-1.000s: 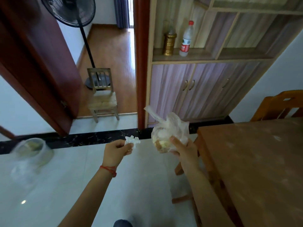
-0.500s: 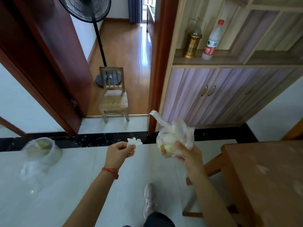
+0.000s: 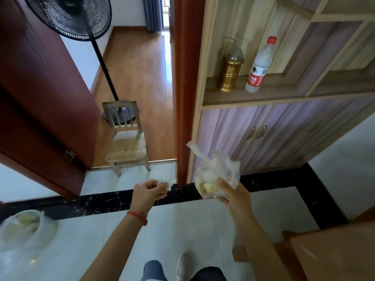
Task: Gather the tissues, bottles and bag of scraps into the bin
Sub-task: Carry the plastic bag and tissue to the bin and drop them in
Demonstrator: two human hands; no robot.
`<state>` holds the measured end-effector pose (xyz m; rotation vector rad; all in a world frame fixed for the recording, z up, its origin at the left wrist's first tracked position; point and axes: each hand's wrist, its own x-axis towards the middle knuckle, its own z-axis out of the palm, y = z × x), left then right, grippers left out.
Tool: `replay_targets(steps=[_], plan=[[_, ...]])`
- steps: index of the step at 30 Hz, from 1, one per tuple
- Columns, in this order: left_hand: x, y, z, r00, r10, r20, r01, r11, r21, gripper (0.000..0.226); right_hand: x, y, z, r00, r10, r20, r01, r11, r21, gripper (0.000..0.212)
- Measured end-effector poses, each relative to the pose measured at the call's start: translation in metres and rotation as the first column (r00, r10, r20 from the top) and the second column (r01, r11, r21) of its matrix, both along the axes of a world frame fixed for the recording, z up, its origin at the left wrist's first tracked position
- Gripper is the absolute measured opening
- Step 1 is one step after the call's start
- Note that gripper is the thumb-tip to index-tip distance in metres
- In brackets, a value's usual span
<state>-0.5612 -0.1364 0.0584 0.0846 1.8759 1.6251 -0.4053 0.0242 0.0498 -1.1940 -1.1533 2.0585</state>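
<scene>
My left hand [image 3: 147,192] pinches a crumpled white tissue [image 3: 167,181] at chest height above the tiled floor. To its right, my right hand [image 3: 233,195] grips a clear plastic bag of scraps [image 3: 215,175] with pale and yellow bits inside, its knotted top sticking up to the left. The bin [image 3: 26,230], lined with a clear bag and holding pale scraps, stands on the floor at the far left, well below and left of both hands. A plastic bottle [image 3: 259,67] with a red cap and red label stands on the cabinet shelf at upper right.
A small wooden chair [image 3: 126,142] sits in the doorway ahead, behind it a black standing fan [image 3: 81,19]. A dark red door [image 3: 40,94] is swung open on the left. A gold canister [image 3: 230,72] shares the shelf. A wooden table corner [image 3: 334,256] juts in at lower right.
The view has turned left and moved toward the doorway. The table has slid to the lower right. Both hands keep their hold on tissue and bag.
</scene>
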Motion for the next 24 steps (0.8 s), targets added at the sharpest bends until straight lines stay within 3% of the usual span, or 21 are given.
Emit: replay_targets(steps=[5, 10, 13, 19, 24], plan=[[-0.031, 0.049, -0.004, 0.995, -0.103, -0.016, 0.103, 0.994, -0.028, 0.008, -0.024, 0.038, -0.004, 0.997, -0.053, 0.057, 0.052, 0.999, 0.015, 0.035], [-0.064, 0.113, -0.014, 0.973, -0.232, 0.012, 0.233, 0.971, -0.051, 0.016, -0.038, 0.072, -0.010, 0.991, -0.134, 0.030, 0.133, 0.991, 0.033, 0.037], [-0.082, 0.154, -0.019, 0.939, -0.345, 0.013, 0.345, 0.935, -0.084, 0.015, -0.048, 0.091, -0.013, 0.972, -0.228, 0.059, 0.227, 0.974, 0.023, 0.052], [-0.103, 0.231, -0.019, 0.762, -0.648, 0.012, 0.644, 0.754, -0.128, 0.021, -0.054, 0.111, -0.010, 0.842, -0.525, 0.123, 0.526, 0.850, 0.023, 0.029], [-0.088, 0.288, -0.015, 0.600, -0.797, -0.075, 0.784, 0.604, -0.146, 0.017, -0.040, 0.111, -0.008, 0.697, -0.707, 0.124, 0.710, 0.704, 0.022, 0.016]])
